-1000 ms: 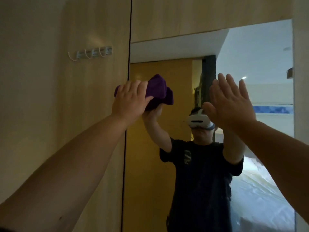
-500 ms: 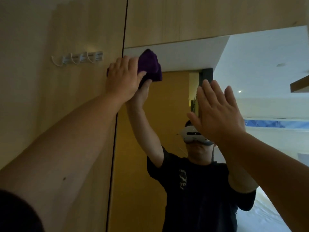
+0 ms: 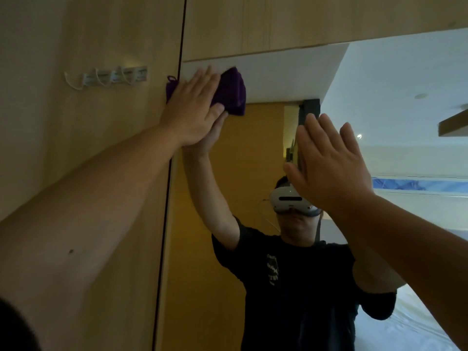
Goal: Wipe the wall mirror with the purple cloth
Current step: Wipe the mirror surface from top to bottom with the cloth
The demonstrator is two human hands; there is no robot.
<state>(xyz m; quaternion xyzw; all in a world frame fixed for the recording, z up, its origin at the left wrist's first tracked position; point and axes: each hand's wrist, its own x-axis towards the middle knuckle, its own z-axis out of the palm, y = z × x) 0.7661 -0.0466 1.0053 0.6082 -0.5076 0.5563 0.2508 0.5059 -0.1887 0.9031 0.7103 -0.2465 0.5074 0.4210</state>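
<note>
The wall mirror (image 3: 379, 110) fills the right part of the view, set in a wooden wall. The purple cloth (image 3: 234, 91) is bunched at the mirror's top left corner, partly lapping over the dark left edge. My left hand (image 3: 192, 110) presses flat on the cloth, fingers stretched upward. My right hand (image 3: 326, 168) is held up flat with fingers spread near the glass at mid height, holding nothing. Whether it touches the glass I cannot tell. The mirror reflects a person in a dark shirt with a white headset.
A metal rack of white hooks (image 3: 111, 77) is fixed on the wooden panel (image 3: 76, 148) left of the mirror. Another wooden panel (image 3: 304, 21) runs above the mirror's top edge.
My left hand has slid the cloth upward along the left edge to the mirror's top corner and flattened on it. The view has tilted up. My right hand stays raised and open.
</note>
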